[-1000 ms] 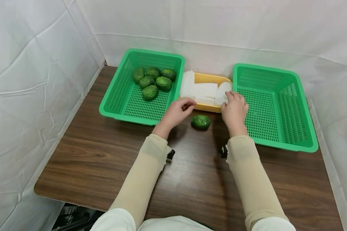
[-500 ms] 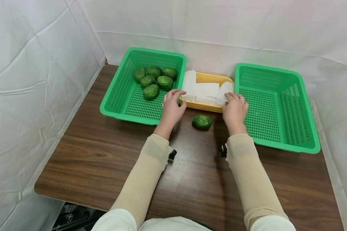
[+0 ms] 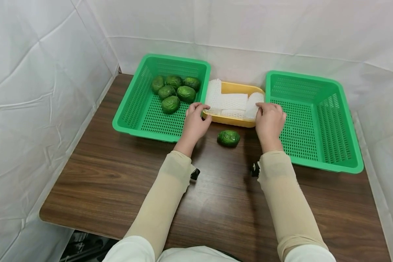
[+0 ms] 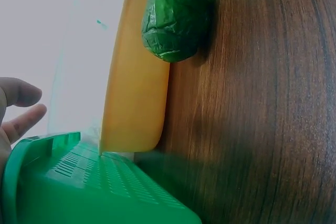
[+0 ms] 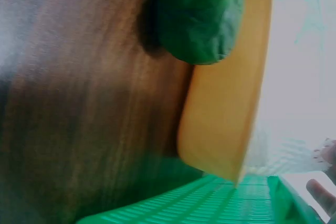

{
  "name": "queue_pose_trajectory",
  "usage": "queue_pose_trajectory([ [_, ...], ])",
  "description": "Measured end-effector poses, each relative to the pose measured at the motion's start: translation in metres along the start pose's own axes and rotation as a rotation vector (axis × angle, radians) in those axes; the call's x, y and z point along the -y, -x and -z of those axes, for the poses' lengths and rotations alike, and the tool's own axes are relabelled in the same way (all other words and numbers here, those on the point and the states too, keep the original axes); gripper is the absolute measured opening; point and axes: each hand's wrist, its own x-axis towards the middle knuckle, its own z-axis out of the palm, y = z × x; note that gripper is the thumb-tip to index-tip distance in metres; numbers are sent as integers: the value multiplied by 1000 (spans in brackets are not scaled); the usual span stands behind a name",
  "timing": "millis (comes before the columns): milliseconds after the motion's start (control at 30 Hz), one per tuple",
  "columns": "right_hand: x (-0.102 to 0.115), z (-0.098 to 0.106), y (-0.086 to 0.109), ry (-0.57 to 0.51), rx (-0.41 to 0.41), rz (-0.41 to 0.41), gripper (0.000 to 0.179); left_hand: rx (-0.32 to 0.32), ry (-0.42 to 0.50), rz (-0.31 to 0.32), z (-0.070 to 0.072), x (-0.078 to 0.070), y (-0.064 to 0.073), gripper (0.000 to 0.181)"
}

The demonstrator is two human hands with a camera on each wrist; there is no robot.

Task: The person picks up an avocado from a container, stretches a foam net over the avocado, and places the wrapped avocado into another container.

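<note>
In the head view, my left hand (image 3: 195,123) is over the right rim of the left green basket (image 3: 127,127), thumb and forefinger spread beside a white foam net sleeve (image 3: 213,96). The left wrist view shows a gap between those fingers. My right hand (image 3: 270,123) is by the right green basket's (image 3: 344,145) near left rim. Its fingertips reach the edge of another foam net sleeve (image 3: 253,103), with thumb and forefinger apart. Both sleeves lie in a yellow tray (image 3: 237,121) between the baskets. A dark green, wrinkled avocado-like fruit (image 3: 228,138) lies on the table before the tray.
Several similar green fruits (image 3: 170,104) are in the left basket. More foam sleeves (image 3: 234,102) lie flat in the tray's middle. White sheeting (image 3: 235,40) hangs behind the brown wooden table (image 3: 118,174) and along both sides.
My left hand has shifted up and left, its fingers spreading, toward the left foam sleeve. The right hand has moved slightly right. The fruit and sleeves stay put.
</note>
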Motion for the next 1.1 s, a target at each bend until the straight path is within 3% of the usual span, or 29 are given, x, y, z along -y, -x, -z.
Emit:
queue_pose_trajectory([
  [300,9,26,-4,-125,-210,34,24,0,0,-6,-1,0,-1,31],
  [467,11,37,0,-264,-318,87,22,-1,-12,-2,-1,1,-1,31],
  [633,13,46,9,-470,-334,44,21,-1,-21,1,1,1,-1,30],
  [800,17,51,20,-653,-274,-31,21,-14,-8,-15,2,0,0,31],
  [900,21,52,26,-752,-226,-52,21,-59,44,-87,3,1,1,29],
  [1000,29,58,32,-854,-190,-56,19,-105,122,-214,4,0,2,27],
  [1100,36,61,37,-940,-159,-50,18,-99,171,-336,6,-3,3,29],
])
